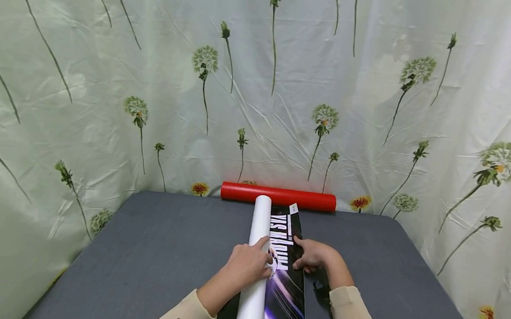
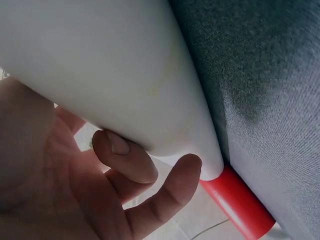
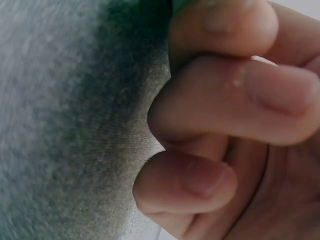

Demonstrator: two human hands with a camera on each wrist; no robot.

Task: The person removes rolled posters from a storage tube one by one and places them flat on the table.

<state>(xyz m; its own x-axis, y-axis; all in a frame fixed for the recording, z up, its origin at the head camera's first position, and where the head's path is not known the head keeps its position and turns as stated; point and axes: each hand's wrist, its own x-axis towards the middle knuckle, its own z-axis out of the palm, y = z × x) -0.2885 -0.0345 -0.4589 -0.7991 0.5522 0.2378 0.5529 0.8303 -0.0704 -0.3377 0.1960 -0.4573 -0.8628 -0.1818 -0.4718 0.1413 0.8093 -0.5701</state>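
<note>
A poster lies near the middle of the table, its left part rolled into a white tube (image 1: 256,269). Its flat part (image 1: 287,297) shows black with purple streaks and large white letters. My left hand (image 1: 249,261) lies across the roll, fingers bent over its right side. In the left wrist view the bent fingers (image 2: 175,185) sit against the white roll (image 2: 125,60). At the right edge of the printed part, my right hand (image 1: 317,254) holds the sheet, with two fingertips on its face. Its other fingers (image 3: 215,100) are curled, and the right wrist view hides the sheet's edge.
A red tube (image 1: 288,197) lies crosswise at the table's back edge, just beyond the roll's far end. The table has a dark grey cloth top (image 1: 176,253). A pale curtain (image 1: 163,72) printed with dandelions hangs behind and at both sides.
</note>
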